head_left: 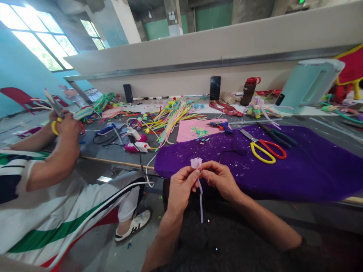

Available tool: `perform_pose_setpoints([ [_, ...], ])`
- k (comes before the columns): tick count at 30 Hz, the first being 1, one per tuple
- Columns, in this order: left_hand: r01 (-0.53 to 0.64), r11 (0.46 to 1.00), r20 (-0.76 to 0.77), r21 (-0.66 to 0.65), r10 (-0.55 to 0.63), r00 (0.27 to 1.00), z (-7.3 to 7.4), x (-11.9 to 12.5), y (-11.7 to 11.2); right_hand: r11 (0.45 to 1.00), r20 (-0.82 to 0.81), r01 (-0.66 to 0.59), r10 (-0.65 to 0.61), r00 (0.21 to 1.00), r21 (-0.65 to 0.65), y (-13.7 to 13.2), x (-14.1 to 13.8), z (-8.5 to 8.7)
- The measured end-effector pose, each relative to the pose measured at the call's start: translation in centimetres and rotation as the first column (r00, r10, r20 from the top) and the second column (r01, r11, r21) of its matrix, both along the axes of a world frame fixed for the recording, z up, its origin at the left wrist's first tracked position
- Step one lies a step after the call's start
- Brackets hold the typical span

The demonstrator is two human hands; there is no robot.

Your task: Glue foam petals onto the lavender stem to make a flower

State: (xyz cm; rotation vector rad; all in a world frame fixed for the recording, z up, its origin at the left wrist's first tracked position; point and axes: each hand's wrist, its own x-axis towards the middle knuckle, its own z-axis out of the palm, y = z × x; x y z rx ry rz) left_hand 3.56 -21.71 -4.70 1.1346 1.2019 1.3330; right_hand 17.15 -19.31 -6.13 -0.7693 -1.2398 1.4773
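Note:
My left hand (181,187) and my right hand (219,179) meet in front of me, both pinched on a small pale lilac pipe-cleaner flower (196,163). Its fuzzy head sits just above my fingertips. The thin lilac stem (200,202) hangs down between my wrists over my dark lap. I hold it just off the near edge of a purple felt cloth (297,170) spread on the table.
Red-and-yellow scissors (265,149), dark pliers (276,134), a blue glue gun (222,125), a pink sheet (195,130) and a heap of coloured pipe cleaners (170,115) lie on the table. A person in a striped shirt (42,196) sits left, cutting with scissors. A bottle (248,90) and a kettle (309,85) stand behind.

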Motion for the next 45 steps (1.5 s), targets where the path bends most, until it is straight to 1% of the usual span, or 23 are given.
perform_pose_setpoints([
  [4,0.035,0.999,-0.111,0.036,-0.03,0.993,0.3,-0.1,-0.2,1.0,0.001,0.023,-0.023,1.0,-0.002,0.3,0.0,-0.3],
  [7,0.059,0.997,-0.145,0.052,-0.051,0.988,0.3,-0.2,-0.3,1.0,0.003,0.025,-0.025,1.0,-0.003,0.2,-0.1,-0.6],
  [9,0.034,0.997,-0.134,0.066,-0.025,0.991,0.2,-0.3,-0.2,1.0,0.012,-0.003,0.003,1.0,0.004,-0.1,-0.3,-0.7],
  [13,-0.043,0.993,-0.139,0.112,0.059,0.989,0.2,-0.5,-0.1,0.994,0.06,-0.102,0.099,0.993,0.039,-0.9,-0.7,-0.9],
  [16,-0.068,0.993,-0.131,0.093,0.08,0.988,0.1,-0.5,0.1,0.993,0.091,-0.105,0.1,0.991,0.056,-1.2,-0.9,-0.8],
  [19,-0.095,0.993,-0.088,0.072,0.102,0.991,-0.2,-0.6,0.3,0.995,0.08,-0.094,0.091,0.993,0.032,-1.3,-0.9,-0.6],
  [24,-0.024,1.0,0.046,0.012,0.023,0.999,-0.9,-0.5,0.5,0.985,-0.031,-0.142,0.14,0.99,-0.099,-1.4,-0.8,-0.4],
  [28,-0.018,0.999,0.168,-0.029,0.023,0.985,-1.1,-0.5,0.8,0.975,-0.105,-0.153,0.138,0.985,-0.161,-1.2,-0.8,-0.6],
  [33,0.012,0.997,0.266,-0.074,0.008,0.964,-1.1,-0.7,1.2,0.974,-0.109,-0.166,0.15,0.983,-0.156,-1.2,-0.7,-0.8],
  [39,0.123,0.985,0.413,-0.12,-0.063,0.909,-1.5,-1.1,1.4,0.965,-0.092,-0.209,0.197,0.976,-0.16,-1.4,-0.6,-0.9],
  [42,0.158,0.978,0.421,-0.134,-0.089,0.903,-1.7,-1.1,1.4,0.959,-0.089,-0.239,0.227,0.97,-0.15,-1.3,-0.7,-1.1],
  [45,0.122,0.986,0.388,-0.118,-0.067,0.919,-1.7,-0.9,1.4,0.956,-0.077,-0.252,0.243,0.967,-0.151,-1.3,-0.7,-1.3],
])
